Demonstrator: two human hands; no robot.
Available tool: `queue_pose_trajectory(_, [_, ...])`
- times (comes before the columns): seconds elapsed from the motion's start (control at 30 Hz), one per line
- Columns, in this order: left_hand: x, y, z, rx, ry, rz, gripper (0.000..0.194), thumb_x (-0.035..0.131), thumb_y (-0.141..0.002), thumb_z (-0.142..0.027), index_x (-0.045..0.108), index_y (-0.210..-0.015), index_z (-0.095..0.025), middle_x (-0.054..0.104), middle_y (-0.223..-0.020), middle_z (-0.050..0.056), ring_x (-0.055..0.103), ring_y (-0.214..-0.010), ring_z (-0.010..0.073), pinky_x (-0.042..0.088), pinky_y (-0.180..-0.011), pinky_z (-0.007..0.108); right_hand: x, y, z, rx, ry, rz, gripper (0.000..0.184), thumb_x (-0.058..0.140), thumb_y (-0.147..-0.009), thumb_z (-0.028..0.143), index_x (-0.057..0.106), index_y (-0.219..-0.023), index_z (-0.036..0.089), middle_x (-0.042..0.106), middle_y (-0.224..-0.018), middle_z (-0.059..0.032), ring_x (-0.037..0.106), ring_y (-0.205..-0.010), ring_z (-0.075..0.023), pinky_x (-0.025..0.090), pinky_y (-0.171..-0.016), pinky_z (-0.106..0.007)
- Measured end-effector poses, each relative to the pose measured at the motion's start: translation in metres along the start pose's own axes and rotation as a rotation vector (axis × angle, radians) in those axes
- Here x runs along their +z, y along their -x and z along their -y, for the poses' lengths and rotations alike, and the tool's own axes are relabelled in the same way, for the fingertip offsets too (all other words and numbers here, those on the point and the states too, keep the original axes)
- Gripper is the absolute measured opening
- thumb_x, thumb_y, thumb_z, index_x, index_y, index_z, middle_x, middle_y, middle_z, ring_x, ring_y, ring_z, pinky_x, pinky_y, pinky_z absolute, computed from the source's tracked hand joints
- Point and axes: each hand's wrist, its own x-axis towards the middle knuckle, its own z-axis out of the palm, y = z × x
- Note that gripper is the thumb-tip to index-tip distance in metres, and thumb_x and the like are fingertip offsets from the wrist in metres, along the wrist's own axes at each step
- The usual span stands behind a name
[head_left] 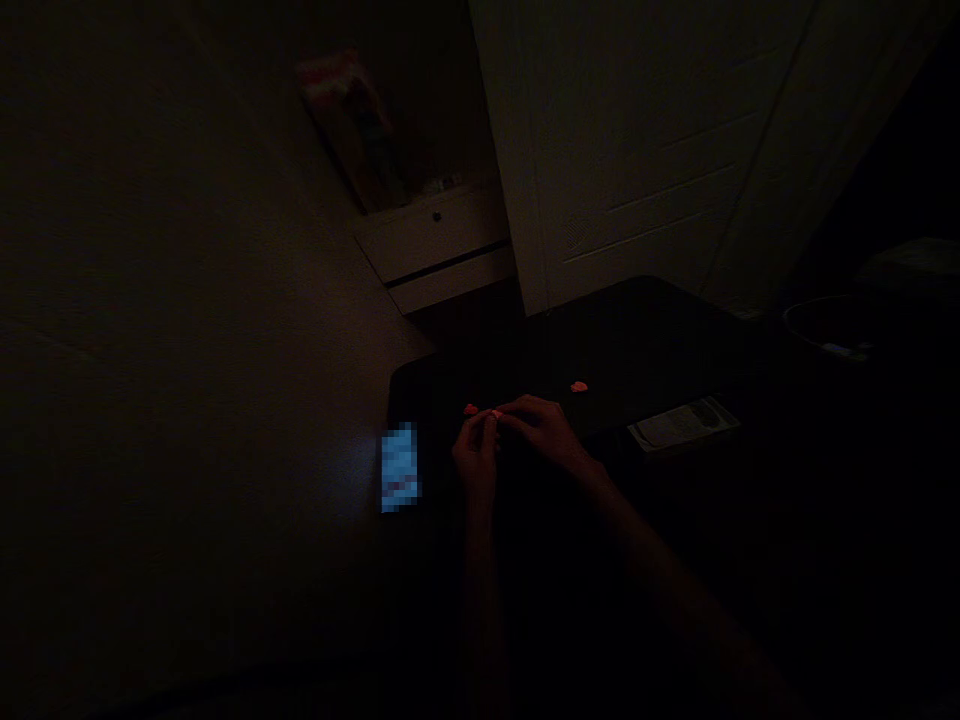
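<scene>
The scene is very dark. My left hand and my right hand meet over a dark table, fingertips pinched together. Between them shows a small pinkish-orange piece, too small and dim to name. Just beyond my left fingers lies a small red-orange piece. Another small orange-pink piece rests on the table beyond my right hand, apart from it. Most of what the fingers grip is hidden.
A lit phone-like screen, blurred out, glows at the left against a wall. At the right is a flat pale box or booklet. Behind the table stand a pale panel and a drawer unit. A round rim shows far right.
</scene>
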Motion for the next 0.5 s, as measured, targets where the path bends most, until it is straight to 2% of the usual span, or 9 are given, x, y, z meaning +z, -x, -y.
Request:
queue_pose_trajectory(0.07, [0.0003,0.0001,0.0004,0.023,0.002,0.004,0.048,0.078,-0.084,-0.055,0.077,-0.113,-0.017,0.076,-0.099,0.009,0.063,-0.066,0.0109,0.049,-0.054,0.021,0.0003,-0.0003,0.0001,0.020,-0.011,-0.018,0.017,0.072,-0.098,0.038,0.081,-0.102,0.025,0.080,-0.099,-0.0054,0.075,-0.093,-0.0206,0.056,-0.088,-0.034])
queue_pose_trajectory(0.13, [0.0003,0.0000,0.0010,0.048,-0.013,0.006,0.046,0.078,-0.084,-0.055,0.079,-0.110,-0.017,0.076,-0.100,0.010,0.064,-0.068,0.0117,0.050,-0.054,0.021,0.0005,-0.0004,-0.0001,0.040,-0.014,-0.029,0.017,0.073,-0.096,0.039,0.082,-0.101,0.025,0.080,-0.099,-0.0057,0.075,-0.093,-0.0209,0.056,-0.088,-0.034])
queue_pose_trajectory(0.23, [0.0000,-0.0004,0.0021,0.055,-0.030,-0.004,0.040,0.080,-0.083,-0.052,0.079,-0.098,-0.016,0.075,-0.091,0.008,0.062,-0.065,0.0114,0.049,-0.054,0.021,0.0003,-0.0001,-0.0007,0.066,-0.038,-0.029,0.018,0.075,-0.095,0.039,0.082,-0.103,0.024,0.080,-0.102,-0.0063,0.075,-0.096,-0.0210,0.057,-0.089,-0.035])
queue_pose_trajectory(0.33, [-0.0005,-0.0005,0.0027,0.030,-0.016,-0.009,0.037,0.081,-0.082,-0.049,0.079,-0.096,-0.016,0.074,-0.081,0.005,0.060,-0.060,0.0104,0.049,-0.054,0.021,-0.0001,0.0004,-0.0014,0.087,-0.091,-0.014,0.019,0.075,-0.094,0.038,0.082,-0.104,0.024,0.080,-0.105,-0.0065,0.075,-0.098,-0.0215,0.057,-0.091,-0.036])
queue_pose_trajectory(0.5, [-0.0008,0.0003,0.0010,0.025,-0.023,-0.010,0.035,0.082,-0.081,-0.046,0.080,-0.098,-0.016,0.076,-0.085,0.006,0.058,-0.059,0.0095,0.048,-0.056,0.022,-0.0003,0.0007,-0.0008,0.106,-0.127,-0.022,0.022,0.077,-0.093,0.040,0.082,-0.106,0.024,0.081,-0.106,-0.0063,0.076,-0.099,-0.0226,0.058,-0.093,-0.037])
